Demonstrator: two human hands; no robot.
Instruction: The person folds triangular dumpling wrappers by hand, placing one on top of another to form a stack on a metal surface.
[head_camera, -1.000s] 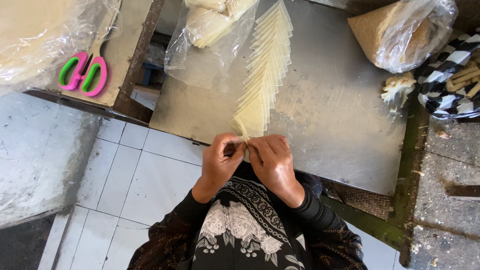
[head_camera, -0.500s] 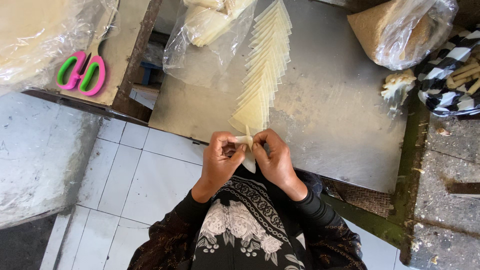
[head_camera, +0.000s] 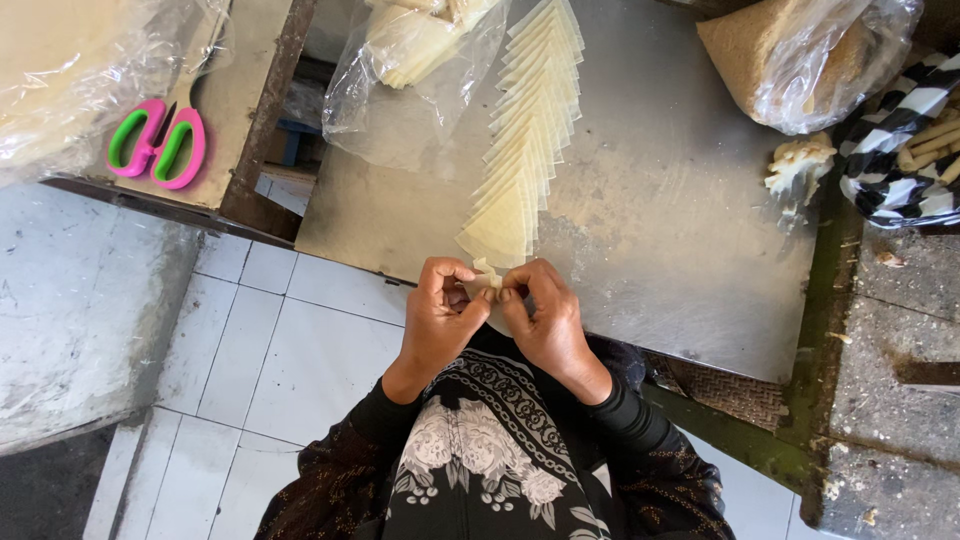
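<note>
pale, thin dough is what both hands work on: a small wrapper piece (head_camera: 486, 278) is pinched between the fingertips of the left hand (head_camera: 437, 318) and the right hand (head_camera: 545, 318), each closed on its own edge of it, thumbs and forefingers meeting above the near edge of the bench (head_camera: 680, 230). holding it from both sides keeps the limp sheet taut enough to fold, and keeping it close to the body lets the eyes stay on it.

just beyond the fingers, touching or nearly so, lies a row of overlapped square wrappers (head_camera: 530, 130), fanned like shingles so that each corner shows and can be lifted singly. the row runs away across the floured metal surface toward a clear plastic bag (head_camera: 415, 70) with more pale sheets inside. far right sits another plastic bag of brownish stuff (head_camera: 800, 50), a small lumpy white heap (head_camera: 797, 165) and a black-and-white checked cloth (head_camera: 900, 150). on the left, apart, rest pink and green scissors (head_camera: 158, 145).
</note>
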